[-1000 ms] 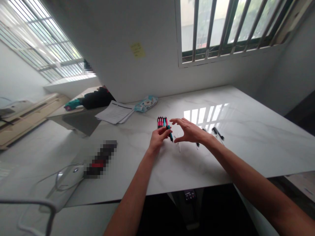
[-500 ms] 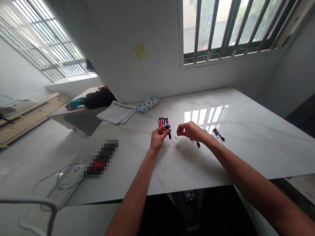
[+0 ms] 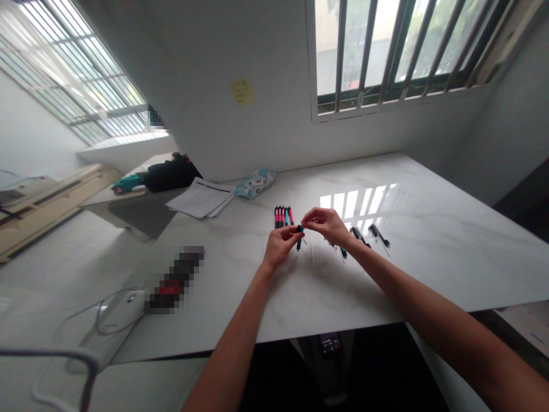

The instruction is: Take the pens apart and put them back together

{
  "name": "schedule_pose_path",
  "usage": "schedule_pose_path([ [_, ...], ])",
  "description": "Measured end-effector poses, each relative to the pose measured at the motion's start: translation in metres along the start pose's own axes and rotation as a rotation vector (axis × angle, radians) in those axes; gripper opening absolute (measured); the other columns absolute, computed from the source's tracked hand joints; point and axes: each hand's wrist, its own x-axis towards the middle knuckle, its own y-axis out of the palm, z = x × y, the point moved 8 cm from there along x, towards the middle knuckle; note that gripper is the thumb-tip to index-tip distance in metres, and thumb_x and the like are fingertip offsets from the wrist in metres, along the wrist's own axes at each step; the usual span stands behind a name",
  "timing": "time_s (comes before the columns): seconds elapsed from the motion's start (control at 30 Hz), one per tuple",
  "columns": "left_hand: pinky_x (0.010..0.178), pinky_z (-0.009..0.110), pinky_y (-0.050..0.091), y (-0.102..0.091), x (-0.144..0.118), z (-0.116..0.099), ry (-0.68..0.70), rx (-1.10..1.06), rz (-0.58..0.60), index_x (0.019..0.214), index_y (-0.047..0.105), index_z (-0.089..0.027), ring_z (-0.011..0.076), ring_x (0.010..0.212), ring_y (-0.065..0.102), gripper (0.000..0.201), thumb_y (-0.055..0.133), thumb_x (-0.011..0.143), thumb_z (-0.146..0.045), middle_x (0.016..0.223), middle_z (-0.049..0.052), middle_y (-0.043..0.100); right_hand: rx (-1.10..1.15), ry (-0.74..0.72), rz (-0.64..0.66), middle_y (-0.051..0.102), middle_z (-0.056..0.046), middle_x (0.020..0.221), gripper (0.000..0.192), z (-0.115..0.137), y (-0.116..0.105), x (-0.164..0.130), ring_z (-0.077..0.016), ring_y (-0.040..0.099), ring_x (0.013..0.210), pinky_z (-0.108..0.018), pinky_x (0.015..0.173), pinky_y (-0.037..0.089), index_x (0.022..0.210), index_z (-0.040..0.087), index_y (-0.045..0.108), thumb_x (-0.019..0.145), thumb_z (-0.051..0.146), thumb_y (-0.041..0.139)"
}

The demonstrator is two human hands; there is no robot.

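Note:
My left hand [image 3: 279,247] holds a teal and black pen barrel [image 3: 299,238] above the white marble table [image 3: 429,257]. My right hand [image 3: 326,224] pinches the top end of that same barrel, so both hands meet on it. Just behind them lies a row of several pink and teal pens [image 3: 282,216]. A thin white refill [image 3: 311,250] lies on the table under the hands. More pen parts [image 3: 343,250] sit beneath my right wrist, partly hidden.
Two black pens [image 3: 369,233] lie to the right of my right hand. A stack of papers [image 3: 201,198] and a wipes packet [image 3: 255,182] sit at the back left. A black bag [image 3: 169,171] rests beyond them. A pixelated dark object [image 3: 174,280] lies at the front left.
My right hand closed from spread fingers, then came left to meet the left hand on the teal barrel. The left hand tilted the barrel towards it.

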Motion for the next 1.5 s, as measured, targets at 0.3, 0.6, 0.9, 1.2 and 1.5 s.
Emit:
schedule_pose_path([
  [0.3,0.072,0.03,0.058,-0.003,0.0,-0.004,0.026,0.003,-0.033,0.099,0.084,-0.014,0.0199,0.075,0.073,0.041,0.092,0.069,-0.041,0.09,0.01,0.081,-0.22,0.013,0.064,0.082,-0.008,0.096,0.028,-0.001,0.0,-0.001,-0.0206,0.076,0.086,-0.033,0.081,0.06,0.103,0.018,0.081,0.087,0.04,0.076],
  [0.6,0.069,0.03,0.057,-0.005,0.002,0.005,0.004,0.021,-0.033,0.1,0.084,-0.014,0.0198,0.072,0.072,0.043,0.092,0.068,-0.042,0.086,0.01,0.081,-0.209,-0.028,-0.031,0.083,-0.007,0.1,0.026,0.009,-0.011,0.001,-0.0231,0.079,0.09,-0.034,0.085,0.062,0.102,0.021,0.084,0.087,0.041,0.078],
  [0.9,0.066,0.027,0.053,-0.005,0.001,0.0,0.022,0.014,-0.036,0.098,0.084,-0.014,0.0175,0.069,0.07,0.039,0.091,0.069,-0.04,0.084,0.009,0.08,-0.326,-0.065,0.11,0.082,-0.008,0.103,0.027,0.006,0.0,-0.002,-0.0194,0.075,0.086,-0.028,0.075,0.057,0.108,0.021,0.083,0.094,0.04,0.071],
  [1.2,0.073,0.029,0.056,-0.016,0.006,0.007,0.01,-0.051,-0.125,0.098,0.084,-0.014,0.0179,0.075,0.07,0.043,0.093,0.066,-0.041,0.091,0.01,0.081,-0.83,-0.169,0.589,0.078,-0.003,0.09,0.016,0.007,0.022,-0.018,-0.0161,0.067,0.078,-0.026,0.074,0.047,0.094,0.026,0.085,0.085,0.014,0.08],
  [1.5,0.072,0.029,0.054,-0.02,0.006,0.005,0.011,-0.094,-0.175,0.098,0.083,-0.015,0.0169,0.074,0.07,0.044,0.094,0.065,-0.042,0.091,0.009,0.081,-0.907,-0.187,0.715,0.076,-0.006,0.095,0.017,-0.004,0.042,-0.03,-0.0204,0.067,0.088,-0.028,0.076,0.047,0.087,0.023,0.082,0.087,0.009,0.074],
])
